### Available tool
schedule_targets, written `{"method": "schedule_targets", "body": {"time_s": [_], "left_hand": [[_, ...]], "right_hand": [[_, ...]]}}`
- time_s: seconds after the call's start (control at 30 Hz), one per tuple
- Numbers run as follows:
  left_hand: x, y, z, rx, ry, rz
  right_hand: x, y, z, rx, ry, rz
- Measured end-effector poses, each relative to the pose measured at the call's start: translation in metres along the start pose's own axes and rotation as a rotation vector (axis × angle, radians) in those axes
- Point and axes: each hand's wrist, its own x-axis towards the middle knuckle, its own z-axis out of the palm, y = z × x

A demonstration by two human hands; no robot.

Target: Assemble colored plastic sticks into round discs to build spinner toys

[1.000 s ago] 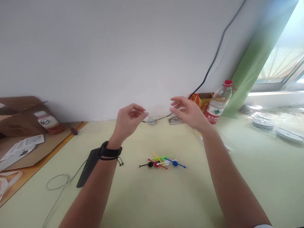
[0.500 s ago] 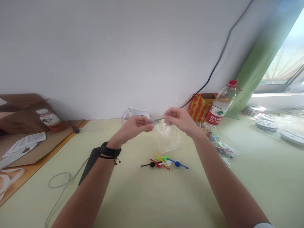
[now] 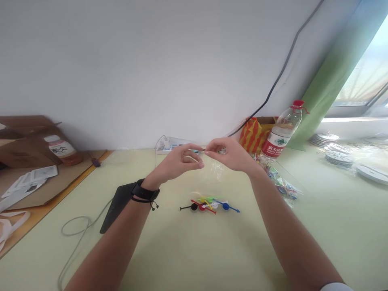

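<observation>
Near the far edge of the pale-green table (image 3: 182,250), a clear plastic bag (image 3: 217,171), likely limp, best held by its rim, is seemingly pinched by the right hand (image 3: 233,155), fingers together, the left hand (image 3: 172,165) held open.

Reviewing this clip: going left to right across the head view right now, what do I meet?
Pink-capped bottle, flat black device, left hand, right hand, red-capped bottle, stacked discs, large white disc at the right edge.
</observation>
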Motion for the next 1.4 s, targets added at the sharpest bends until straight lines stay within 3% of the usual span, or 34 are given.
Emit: {"method": "schedule_targets", "body": {"time_s": [0.13, 0.33, 0.5, 0.6, 0.77, 0.87, 1.0, 1.17, 1.3, 1.4], "left_hand": [[0.000, -0.001, -0.001, 0.008, 0.010, 0.007], [0.001, -0.004, -0.001, 0.062, -0.002, 0.023], [0.003, -0.009, -0.010, 0.089, 0.097, 0.013], [0.002, -0.010, -0.014, 0.044, 0.086, -0.003], [0.003, -0.013, -0.008, 0.024, -0.082, -0.046], [0.007, -0.019, -0.002, -0.061, -0.008, -0.013], [0.012, -0.025, -0.001, -0.140, 0.145, 0.014], [0.009, -0.019, -0.012, -0.029, 0.264, 0.048], [0.007, -0.017, -0.016, 0.085, 0.174, 0.034], [0.009, -0.022, -0.016, 0.128, 0.135, 0.046]], "right_hand": [[0.000, 0.001, -0.005, -0.003, 0.035, 0.077], [-0.002, 0.001, -0.006, 0.059, -0.074, 0.106], [-0.004, 0.014, -0.014, 0.089, -0.132, 0.182], [-0.006, 0.020, -0.020, 0.154, -0.093, 0.207], [-0.004, 0.025, -0.019, 0.253, 0.044, 0.192], [-0.001, 0.027, -0.011, 0.319, 0.107, 0.230], [0.001, 0.029, 0.001, 0.392, -0.117, 0.266], [-0.001, 0.030, 0.001, 0.242, -0.207, 0.244], [-0.003, 0.028, -0.003, 0.128, -0.393, 0.206], [-0.003, 0.026, -0.005, 0.116, -0.424, 0.192]]}}
